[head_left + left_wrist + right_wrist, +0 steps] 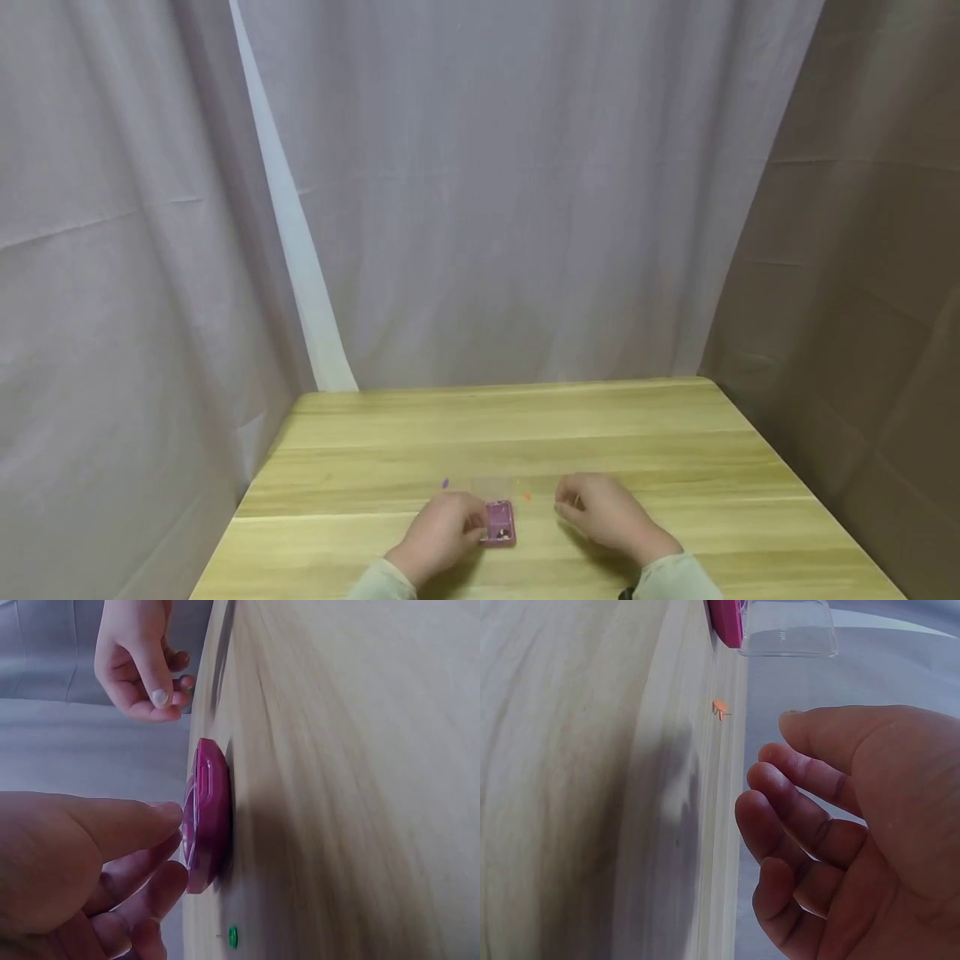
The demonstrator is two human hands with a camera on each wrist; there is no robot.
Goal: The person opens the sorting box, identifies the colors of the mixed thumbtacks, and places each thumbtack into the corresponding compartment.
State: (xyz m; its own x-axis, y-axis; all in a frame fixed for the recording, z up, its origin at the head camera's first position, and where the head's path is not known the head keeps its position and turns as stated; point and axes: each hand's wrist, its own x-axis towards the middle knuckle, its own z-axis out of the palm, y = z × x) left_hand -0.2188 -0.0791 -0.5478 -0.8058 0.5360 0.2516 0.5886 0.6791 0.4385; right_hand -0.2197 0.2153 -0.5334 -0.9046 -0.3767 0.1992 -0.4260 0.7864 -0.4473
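On the left, a purple tack (446,482) lies on the wooden table (360,442), just beyond the person's left hand (444,533). A green tack (233,937) shows only from the left wrist, on the table to the left of the box. The left hand's thumb and fingers are bent in close together at the left edge of the small purple box (501,540); I can't tell whether they pinch anything. The box sits flat on the table between the two hands, its clear lid (791,630) swung back. Something small, dark and pale, lies in its near right corner, too tiny to make out. Right of the box is an orange tack (528,497). Farther right, the right hand (606,512) hangs above the table, fingers loosely bent, thumb apart from them, nothing visible in its grasp.

I'd call it partway: the lid is back, but at least three tacks lie loose outside and the box isn't closed. I can't count any tacks inside.
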